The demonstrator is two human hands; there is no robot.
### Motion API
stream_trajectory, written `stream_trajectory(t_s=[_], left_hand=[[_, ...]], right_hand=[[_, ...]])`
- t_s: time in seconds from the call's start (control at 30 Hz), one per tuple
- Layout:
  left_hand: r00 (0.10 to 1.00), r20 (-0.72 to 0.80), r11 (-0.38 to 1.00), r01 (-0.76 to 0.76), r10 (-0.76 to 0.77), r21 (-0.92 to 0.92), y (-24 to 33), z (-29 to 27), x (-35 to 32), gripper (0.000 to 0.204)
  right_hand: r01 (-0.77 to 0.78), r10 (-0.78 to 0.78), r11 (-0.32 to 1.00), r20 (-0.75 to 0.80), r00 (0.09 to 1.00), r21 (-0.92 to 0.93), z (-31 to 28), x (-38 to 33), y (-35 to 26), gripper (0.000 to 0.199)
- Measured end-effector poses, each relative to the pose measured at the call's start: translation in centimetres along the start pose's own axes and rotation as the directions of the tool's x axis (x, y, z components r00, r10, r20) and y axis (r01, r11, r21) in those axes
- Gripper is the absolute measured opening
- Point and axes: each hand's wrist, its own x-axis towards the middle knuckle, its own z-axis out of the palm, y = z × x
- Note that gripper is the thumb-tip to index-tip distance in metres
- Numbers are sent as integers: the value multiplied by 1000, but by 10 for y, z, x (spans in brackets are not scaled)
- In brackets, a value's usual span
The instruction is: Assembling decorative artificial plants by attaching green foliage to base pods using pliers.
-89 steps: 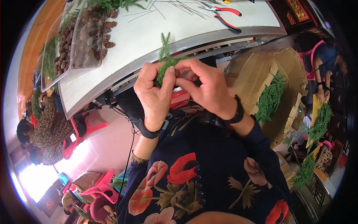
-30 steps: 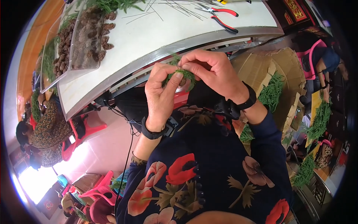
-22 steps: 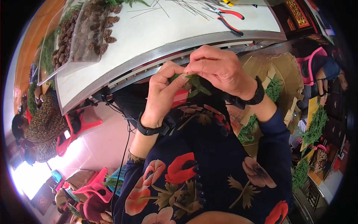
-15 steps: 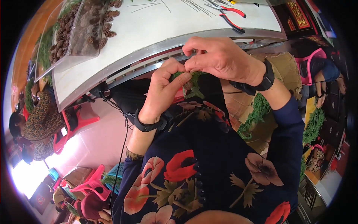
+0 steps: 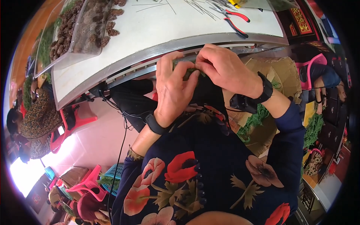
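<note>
My left hand (image 5: 170, 88) is closed on a small green sprig (image 5: 187, 74), just off the near edge of the white-topped table (image 5: 150, 32). Most of the sprig is hidden by my fingers. From the right, my right hand (image 5: 230, 73) pinches at the same spot, its fingertips meeting the left thumb and forefinger. What those right fingertips grip is too small to make out. Beyond my hands, red-and-black pliers (image 5: 237, 27) lie on the table, close to several thin wires (image 5: 198, 9).
Several pine cones (image 5: 112, 27) lie beside a clear plastic bin (image 5: 84, 47) of more cones at the left. A cardboard box (image 5: 287, 73) with green foliage (image 5: 258, 118) stands low at my right. Other people sit both sides; one at left (image 5: 39, 116) is near a pink stool (image 5: 77, 122).
My left hand has turned and now covers the sprig, which showed below its thumb with a brown cone-like piece. My right hand has moved down and slightly right, its fingers closer together.
</note>
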Motion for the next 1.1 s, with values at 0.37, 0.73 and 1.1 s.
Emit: stream_trajectory(t_s=[0.37, 0.73, 1.1], left_hand=[[944, 144, 831, 329, -296, -448, -4, 5, 5, 11], [728, 388, 274, 609, -565, -744, -11, -7, 7, 5], [710, 428, 198, 616, -560, -763, -9, -33, 12, 5]], right_hand=[[-265, 256, 877, 76, 964, 401, -7, -3, 3, 14], [-24, 103, 940, -217, 971, 340, -1, -8, 7, 11], [-219, 207, 909, -72, 976, -356, -86, 24, 138, 68]])
